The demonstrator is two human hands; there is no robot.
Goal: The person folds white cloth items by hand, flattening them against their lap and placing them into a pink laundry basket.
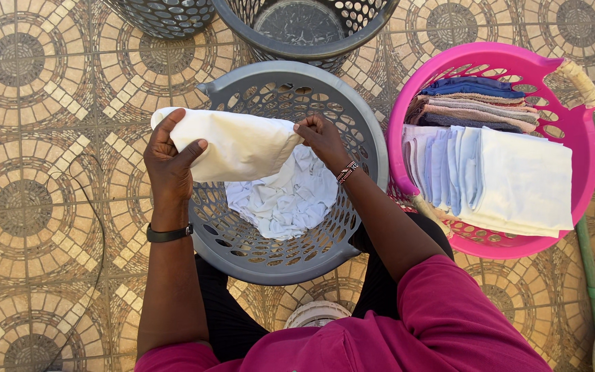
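Above the grey perforated basket point(232, 255) on the patterned tile floor point(36, 138), the left hand point(168, 160) gripped one end of a folded cream cloth point(239, 146) and the right hand point(320, 138) pinched its other end, so the cloth hung stretched between them over a crumpled white cloth point(287, 203) lying in the basket's bottom. Just to the right of that basket stood a pink basket point(580, 131) holding a stack of folded white, pale blue, brown and dark blue cloths point(490, 158), while two more grey baskets point(304, 27) stood on the far side of it, the nearer one almost touching its rim.
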